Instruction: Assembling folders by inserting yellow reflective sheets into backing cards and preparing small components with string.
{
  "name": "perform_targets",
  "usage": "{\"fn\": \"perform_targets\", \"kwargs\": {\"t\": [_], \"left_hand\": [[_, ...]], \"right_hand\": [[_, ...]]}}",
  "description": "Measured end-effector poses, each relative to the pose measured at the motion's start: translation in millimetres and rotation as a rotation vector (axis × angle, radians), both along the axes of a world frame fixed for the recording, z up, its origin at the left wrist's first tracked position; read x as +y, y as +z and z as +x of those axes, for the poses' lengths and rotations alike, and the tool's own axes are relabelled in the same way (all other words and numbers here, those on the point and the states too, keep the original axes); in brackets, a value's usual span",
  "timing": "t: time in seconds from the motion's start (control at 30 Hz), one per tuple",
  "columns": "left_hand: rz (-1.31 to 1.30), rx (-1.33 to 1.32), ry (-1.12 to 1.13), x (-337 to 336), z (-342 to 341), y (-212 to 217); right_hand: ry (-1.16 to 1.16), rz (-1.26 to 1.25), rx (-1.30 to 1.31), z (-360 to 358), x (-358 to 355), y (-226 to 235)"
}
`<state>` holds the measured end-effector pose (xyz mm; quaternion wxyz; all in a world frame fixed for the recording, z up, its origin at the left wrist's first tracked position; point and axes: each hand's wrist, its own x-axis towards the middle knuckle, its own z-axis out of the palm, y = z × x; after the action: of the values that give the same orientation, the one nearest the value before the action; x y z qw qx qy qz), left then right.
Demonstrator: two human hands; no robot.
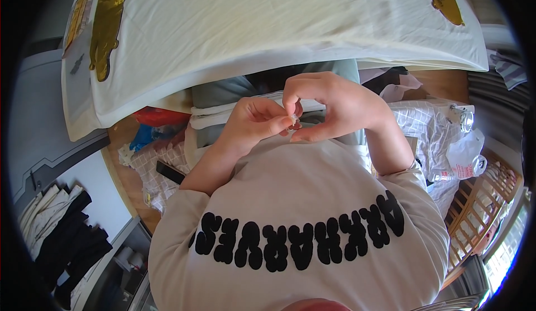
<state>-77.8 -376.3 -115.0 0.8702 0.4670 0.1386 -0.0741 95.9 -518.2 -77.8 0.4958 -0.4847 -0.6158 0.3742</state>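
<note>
Close together over my lap, both hands meet at a small clear, shiny piece (293, 121), too small to name. My left hand (254, 124) is closed, pinching the piece at the tips of its thumb and forefinger. Bent over from the other side, my right hand (335, 105) has its curled fingertips at the same piece; its thumb reaches out just below. Part of the piece is hidden by the fingers. Beyond the hands hangs the near edge of a table covered with a cream cloth (279, 23).
Red (162, 116) and blue bags (148, 137) lie to the left, near a dark phone-like slab (170, 171) on checked fabric (151, 166). At right are more checked fabric (410, 124), a clear plastic bag (465, 152) and a slatted wooden frame (480, 205). Dark clothes (72, 244) hang at lower left.
</note>
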Motion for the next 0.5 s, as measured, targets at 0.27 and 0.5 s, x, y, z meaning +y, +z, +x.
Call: {"fn": "perform_targets", "kwargs": {"t": [0.27, 0.5], "left_hand": [[0.018, 0.02, 0.013, 0, 1, -2], [-0.091, 0.058, 0.067, 1, 7, 0]], "right_hand": [[-0.08, -0.051, 0.054, 5, -5, -4], [-0.192, -0.279, 0.286, 3, -12, -4]]}}
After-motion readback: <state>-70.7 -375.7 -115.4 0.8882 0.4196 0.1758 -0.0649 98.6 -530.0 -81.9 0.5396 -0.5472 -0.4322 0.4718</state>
